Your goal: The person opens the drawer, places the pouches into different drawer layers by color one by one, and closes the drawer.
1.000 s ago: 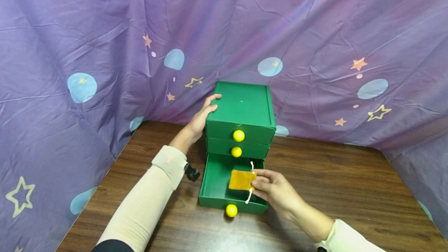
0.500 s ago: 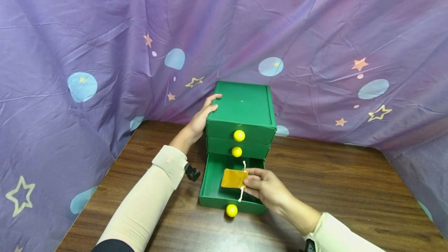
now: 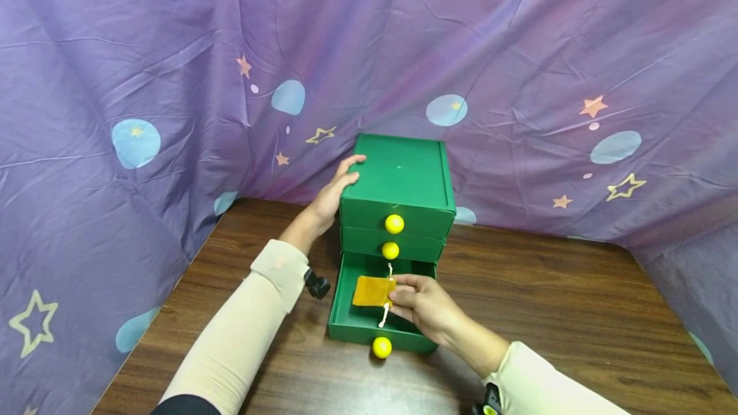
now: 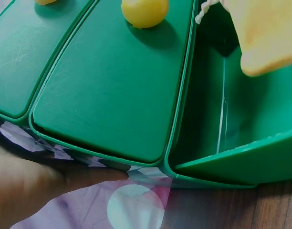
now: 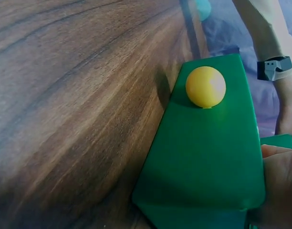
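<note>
A green drawer cabinet (image 3: 398, 175) with yellow ball knobs stands on the table. Its bottom drawer (image 3: 348, 332) is pulled out, while the two upper ones are closed. Over that drawer my right hand (image 3: 429, 309) pinches a small mustard-yellow drawstring pouch (image 3: 369, 291) by its corded end. White cord ends hang out on both sides of the pouch. In the left wrist view the pouch (image 4: 270, 33) hangs over the drawer's inside. My left hand (image 3: 331, 197) rests against the cabinet's left side, fingertips at the top edge. The right wrist view shows the drawer front (image 5: 208, 157), with the pouch hidden.
The brown wooden table (image 3: 553, 312) spreads out on both sides of the cabinet. A purple cloth (image 3: 190, 69) with stars and blue ovals hangs behind it. The drawer's yellow knob (image 3: 382, 347) juts out toward the front of the table.
My right hand has carried the pouch leftward, from the drawer's right side to over its middle. The left hand and the cabinet have stayed put.
</note>
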